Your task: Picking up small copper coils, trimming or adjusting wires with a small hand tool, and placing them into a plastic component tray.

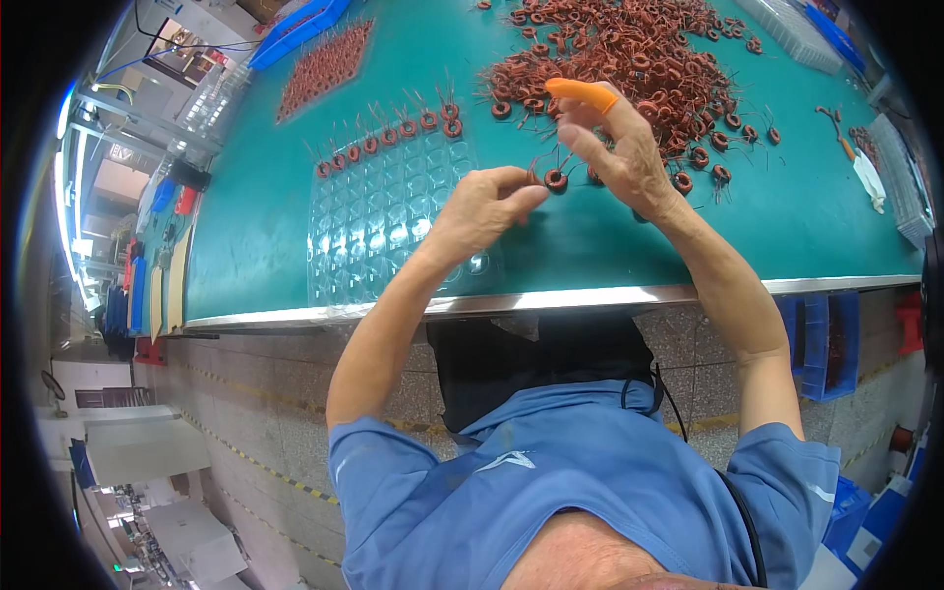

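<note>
Clear blister tray (383,221) lying on green bench (256,226) at 9 o'clock of hands, row of copper-wound ring coils (393,136) sitting along its far edge. Left hand (482,206) pinching small coil (556,179) between thumb and fingers. Right hand (624,152) touching same coil from 3 o'clock, fingers loosely spread, orange finger cot (582,93) on raised finger. Loose coil heap (629,59) lying at 12 o'clock.

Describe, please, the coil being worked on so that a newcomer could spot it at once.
On the green table, look just right of the clear blister tray, below the big heap of copper coils. One small copper ring coil sits between the two hands' fingertips, lifted apart from the heap.
</note>
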A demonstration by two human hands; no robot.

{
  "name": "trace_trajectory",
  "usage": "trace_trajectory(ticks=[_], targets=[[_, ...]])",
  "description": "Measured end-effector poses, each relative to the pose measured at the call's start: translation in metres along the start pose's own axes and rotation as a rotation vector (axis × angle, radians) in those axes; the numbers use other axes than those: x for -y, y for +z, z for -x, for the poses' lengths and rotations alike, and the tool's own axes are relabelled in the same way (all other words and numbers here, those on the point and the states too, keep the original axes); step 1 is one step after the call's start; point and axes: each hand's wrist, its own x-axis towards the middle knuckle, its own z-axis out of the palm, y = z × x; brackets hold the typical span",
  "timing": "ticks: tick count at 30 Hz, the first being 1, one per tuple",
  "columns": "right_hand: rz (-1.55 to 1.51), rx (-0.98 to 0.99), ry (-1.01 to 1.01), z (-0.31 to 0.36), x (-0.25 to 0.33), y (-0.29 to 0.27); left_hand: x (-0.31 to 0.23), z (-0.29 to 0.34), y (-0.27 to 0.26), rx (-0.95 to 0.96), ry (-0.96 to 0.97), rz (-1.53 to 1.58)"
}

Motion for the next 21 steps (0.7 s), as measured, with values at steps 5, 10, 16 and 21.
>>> trace_trajectory(ticks=[5, 10, 16, 21], targets=[[0.057, 0.327, -0.076, 0.001, 0.005, 0.002, -0.008, 0.014, -0.010, 0.132, 0.132, 0.222], [-0.157, 0.308, 0.364, 0.010, 0.008, 0.012, -0.009, 0.017, -0.003, 0.047, 0.037, 0.616], [-0.333, 0.322, 0.419, 0.008, 0.007, 0.015, -0.010, 0.021, 0.012, -0.130, 0.138, 0.566], [-0.325, 0.330, 0.426, 0.008, 0.002, 0.017, -0.009, 0.024, 0.011, -0.126, 0.159, 0.489]])
